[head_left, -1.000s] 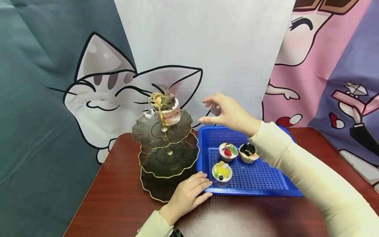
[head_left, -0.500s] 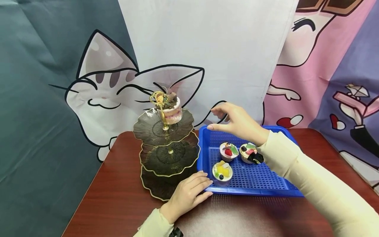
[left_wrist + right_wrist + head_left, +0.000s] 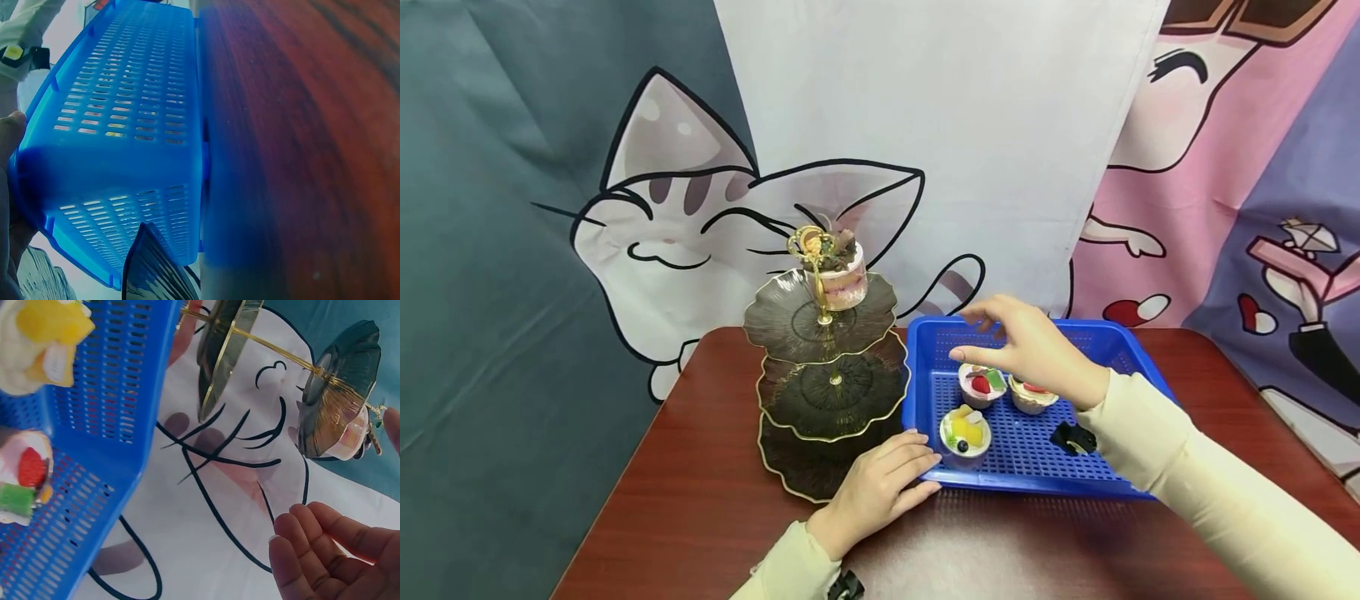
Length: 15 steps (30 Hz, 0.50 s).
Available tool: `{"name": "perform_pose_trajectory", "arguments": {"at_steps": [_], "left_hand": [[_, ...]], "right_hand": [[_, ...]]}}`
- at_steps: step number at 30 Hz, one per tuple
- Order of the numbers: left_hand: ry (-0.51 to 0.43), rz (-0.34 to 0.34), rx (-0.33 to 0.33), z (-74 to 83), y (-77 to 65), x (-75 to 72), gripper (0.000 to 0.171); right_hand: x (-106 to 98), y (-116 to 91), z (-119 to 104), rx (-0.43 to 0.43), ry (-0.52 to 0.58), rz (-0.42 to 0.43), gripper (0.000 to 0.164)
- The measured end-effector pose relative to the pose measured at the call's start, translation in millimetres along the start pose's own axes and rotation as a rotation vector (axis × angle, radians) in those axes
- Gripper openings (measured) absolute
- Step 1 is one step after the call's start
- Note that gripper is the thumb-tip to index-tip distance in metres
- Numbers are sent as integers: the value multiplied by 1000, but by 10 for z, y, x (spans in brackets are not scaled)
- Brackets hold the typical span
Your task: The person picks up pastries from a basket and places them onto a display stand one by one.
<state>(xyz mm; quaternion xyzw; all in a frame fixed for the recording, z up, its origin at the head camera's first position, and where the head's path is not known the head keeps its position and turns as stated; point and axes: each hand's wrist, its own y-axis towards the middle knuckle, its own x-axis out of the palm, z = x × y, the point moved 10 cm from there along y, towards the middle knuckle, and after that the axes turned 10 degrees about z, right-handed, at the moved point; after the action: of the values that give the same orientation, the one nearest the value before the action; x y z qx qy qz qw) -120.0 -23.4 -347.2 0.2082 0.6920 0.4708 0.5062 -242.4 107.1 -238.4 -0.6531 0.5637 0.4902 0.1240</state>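
Observation:
My left hand (image 3: 874,487) rests with extended fingers on the near-left corner of a blue plastic basket (image 3: 1037,483). Above the basket hovers my right hand (image 3: 1030,348), fingers loosely bent and nothing between them. Inside stand a cupcake with yellow fruit (image 3: 966,432), a cupcake with a strawberry (image 3: 981,384) and a third cupcake (image 3: 1032,397), partly hidden by the right hand. Left of the basket is a three-tier stand (image 3: 782,321) with dark, gold-rimmed plates. Its top plate bears a small layered cake (image 3: 844,285) with dark topping, beside the gold handle (image 3: 820,287).
The brown wooden table (image 3: 677,483) carries the basket and stand, which are close together. A cartoon-printed cloth (image 3: 970,125) hangs behind the table. A black wrist strap (image 3: 846,586) shows at the left cuff.
My right hand has moved away from the stand, rightward and down over the basket. My left hand stays at the basket corner. The head view has shifted slightly.

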Motion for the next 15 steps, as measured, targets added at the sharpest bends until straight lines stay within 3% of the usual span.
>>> {"name": "perform_pose_trajectory", "arguments": {"at_steps": [7,15], "left_hand": [[2,-4,7,-9,6,13,26],[7,0,3,-4,-2,-6,26]], "right_hand": [[43,-173,107,38,-31,-15,55],[187,-365,180,14,-66,-21,56]]}}
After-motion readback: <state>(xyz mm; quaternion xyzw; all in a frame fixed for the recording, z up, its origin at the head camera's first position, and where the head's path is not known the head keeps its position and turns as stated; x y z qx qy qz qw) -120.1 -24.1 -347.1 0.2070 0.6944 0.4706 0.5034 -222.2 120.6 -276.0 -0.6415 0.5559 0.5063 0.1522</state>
